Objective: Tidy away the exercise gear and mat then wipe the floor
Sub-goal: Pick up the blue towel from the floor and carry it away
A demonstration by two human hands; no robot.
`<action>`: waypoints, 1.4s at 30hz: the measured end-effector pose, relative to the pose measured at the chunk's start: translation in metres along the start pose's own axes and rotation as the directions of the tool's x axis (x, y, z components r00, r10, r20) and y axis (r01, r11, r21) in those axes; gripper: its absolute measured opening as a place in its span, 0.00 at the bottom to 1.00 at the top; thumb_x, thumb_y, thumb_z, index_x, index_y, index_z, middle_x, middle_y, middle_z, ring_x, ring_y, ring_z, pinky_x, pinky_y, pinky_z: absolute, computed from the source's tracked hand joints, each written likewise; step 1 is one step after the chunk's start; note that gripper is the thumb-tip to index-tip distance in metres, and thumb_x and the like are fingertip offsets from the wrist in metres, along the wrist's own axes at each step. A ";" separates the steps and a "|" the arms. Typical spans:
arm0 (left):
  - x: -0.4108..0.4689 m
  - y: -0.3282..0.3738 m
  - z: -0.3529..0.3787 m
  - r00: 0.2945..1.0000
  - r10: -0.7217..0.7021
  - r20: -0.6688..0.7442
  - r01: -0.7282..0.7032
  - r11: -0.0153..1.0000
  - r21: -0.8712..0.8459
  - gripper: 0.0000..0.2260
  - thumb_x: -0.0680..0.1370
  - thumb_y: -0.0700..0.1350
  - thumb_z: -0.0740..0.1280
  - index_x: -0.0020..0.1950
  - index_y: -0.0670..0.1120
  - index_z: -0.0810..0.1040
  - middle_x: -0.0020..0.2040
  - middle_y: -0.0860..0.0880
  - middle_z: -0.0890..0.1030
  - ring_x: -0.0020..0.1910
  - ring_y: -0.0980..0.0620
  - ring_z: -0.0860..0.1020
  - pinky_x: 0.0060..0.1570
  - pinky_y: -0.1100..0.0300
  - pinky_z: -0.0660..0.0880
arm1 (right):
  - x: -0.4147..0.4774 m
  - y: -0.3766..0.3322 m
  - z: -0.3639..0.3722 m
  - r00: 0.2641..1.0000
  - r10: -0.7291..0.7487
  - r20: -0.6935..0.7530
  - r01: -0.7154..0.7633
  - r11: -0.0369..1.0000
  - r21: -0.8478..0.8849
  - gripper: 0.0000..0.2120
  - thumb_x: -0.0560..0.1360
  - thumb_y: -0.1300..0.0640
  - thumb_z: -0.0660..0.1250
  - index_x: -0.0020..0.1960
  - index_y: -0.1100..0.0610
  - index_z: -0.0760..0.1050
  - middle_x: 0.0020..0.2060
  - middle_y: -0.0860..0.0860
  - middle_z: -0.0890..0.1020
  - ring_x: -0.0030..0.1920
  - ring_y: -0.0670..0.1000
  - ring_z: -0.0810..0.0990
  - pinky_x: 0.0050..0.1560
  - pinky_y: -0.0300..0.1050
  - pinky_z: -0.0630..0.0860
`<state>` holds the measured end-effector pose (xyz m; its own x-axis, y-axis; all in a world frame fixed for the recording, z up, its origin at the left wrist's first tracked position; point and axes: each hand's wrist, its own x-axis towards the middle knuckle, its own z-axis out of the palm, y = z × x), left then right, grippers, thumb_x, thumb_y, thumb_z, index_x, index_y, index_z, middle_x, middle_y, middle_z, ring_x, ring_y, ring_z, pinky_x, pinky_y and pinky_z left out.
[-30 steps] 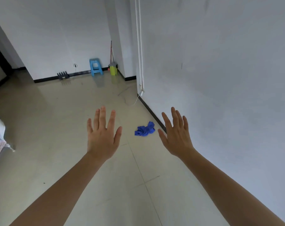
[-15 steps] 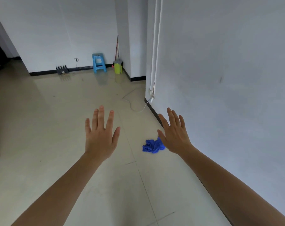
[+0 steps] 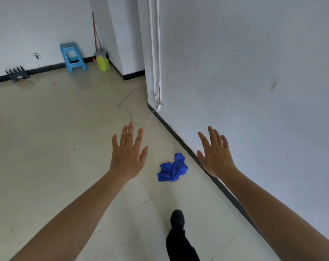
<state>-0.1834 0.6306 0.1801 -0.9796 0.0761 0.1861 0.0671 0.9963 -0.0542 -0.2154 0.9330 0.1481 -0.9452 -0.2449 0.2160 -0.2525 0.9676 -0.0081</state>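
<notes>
Crumpled blue cloth (image 3: 172,169), soft and matt, near the floor's right edge. Smooth cream floor tiles (image 3: 46,147), glossy, with faint reflections. Moulded blue plastic stool (image 3: 72,57), slightly shiny, at the far edge. Matt white-painted wall (image 3: 244,63), lightly scuffed.

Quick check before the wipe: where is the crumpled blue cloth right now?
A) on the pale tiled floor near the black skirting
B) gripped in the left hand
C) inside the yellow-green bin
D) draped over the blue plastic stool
A: the crumpled blue cloth lies on the pale tiled floor beside the black skirting, and the left hand and right hand are both open and hold nothing.
</notes>
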 end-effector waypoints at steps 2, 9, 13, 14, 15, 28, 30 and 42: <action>0.051 0.002 0.022 1.000 0.027 0.014 -0.027 1.000 0.012 0.29 0.82 0.59 0.44 0.80 0.46 0.53 0.80 0.39 0.51 0.78 0.40 0.54 0.71 0.36 0.59 | 0.040 0.012 0.024 1.000 0.017 0.001 -0.017 1.000 0.018 0.32 0.77 0.48 0.66 0.77 0.58 0.62 0.76 0.65 0.61 0.74 0.66 0.64 0.71 0.64 0.65; 0.239 0.005 0.115 0.987 0.070 0.146 -0.073 0.997 0.012 0.29 0.82 0.59 0.46 0.80 0.46 0.54 0.80 0.39 0.52 0.78 0.40 0.56 0.71 0.37 0.60 | 0.201 0.061 0.135 0.974 0.141 0.175 -0.155 0.985 0.072 0.31 0.78 0.48 0.65 0.77 0.57 0.62 0.76 0.64 0.61 0.75 0.64 0.64 0.73 0.62 0.63; 0.320 0.008 0.172 0.964 0.059 0.260 -0.059 0.998 -0.009 0.28 0.83 0.58 0.46 0.80 0.46 0.53 0.80 0.39 0.51 0.78 0.40 0.55 0.72 0.38 0.59 | 0.266 0.081 0.201 0.933 0.181 0.311 -0.202 0.979 0.036 0.30 0.78 0.50 0.66 0.77 0.58 0.63 0.76 0.64 0.62 0.74 0.64 0.65 0.72 0.61 0.65; 0.334 0.009 0.187 0.956 0.063 0.287 -0.060 0.998 -0.021 0.28 0.83 0.58 0.47 0.80 0.46 0.52 0.80 0.40 0.50 0.79 0.41 0.54 0.72 0.39 0.59 | 0.277 0.085 0.217 0.918 0.192 0.348 -0.217 0.976 0.034 0.31 0.77 0.51 0.68 0.77 0.58 0.64 0.75 0.64 0.63 0.74 0.64 0.66 0.71 0.61 0.67; 0.346 0.010 0.205 0.949 0.069 0.308 -0.064 0.998 -0.028 0.29 0.83 0.58 0.47 0.80 0.46 0.52 0.80 0.40 0.50 0.79 0.41 0.53 0.72 0.39 0.58 | 0.285 0.087 0.234 0.902 0.197 0.384 -0.227 0.973 0.033 0.32 0.76 0.53 0.70 0.76 0.59 0.64 0.75 0.64 0.64 0.73 0.64 0.66 0.70 0.61 0.68; 0.360 0.036 0.610 0.693 0.247 0.678 -0.154 0.969 -0.195 0.28 0.82 0.55 0.50 0.79 0.44 0.56 0.80 0.40 0.54 0.78 0.41 0.58 0.70 0.42 0.65 | 0.249 0.080 0.586 0.615 0.333 0.714 -0.453 0.891 -0.025 0.28 0.81 0.58 0.57 0.80 0.53 0.55 0.78 0.56 0.60 0.76 0.57 0.61 0.69 0.52 0.66; 0.348 0.042 0.686 0.674 0.318 0.667 -0.209 0.948 -0.240 0.27 0.83 0.54 0.52 0.80 0.44 0.54 0.80 0.40 0.51 0.78 0.42 0.55 0.71 0.44 0.64 | 0.231 0.076 0.654 0.542 0.315 0.779 -0.437 0.897 -0.059 0.29 0.81 0.59 0.56 0.80 0.53 0.51 0.79 0.54 0.56 0.76 0.56 0.59 0.69 0.50 0.66; 0.288 0.069 0.982 0.616 0.486 0.621 -0.377 0.873 -0.309 0.38 0.78 0.38 0.66 0.81 0.45 0.46 0.78 0.45 0.59 0.62 0.41 0.72 0.45 0.49 0.74 | 0.158 0.026 0.920 0.482 0.351 0.803 -0.768 0.610 0.194 0.31 0.79 0.50 0.65 0.78 0.54 0.57 0.64 0.52 0.76 0.62 0.56 0.74 0.58 0.51 0.72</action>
<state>-0.6472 0.6817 -0.7330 -0.6881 0.5054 -0.5206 0.4864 0.8537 0.1859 -0.5619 0.8625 -0.7161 -0.7105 0.1721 -0.6824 0.5319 0.7662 -0.3606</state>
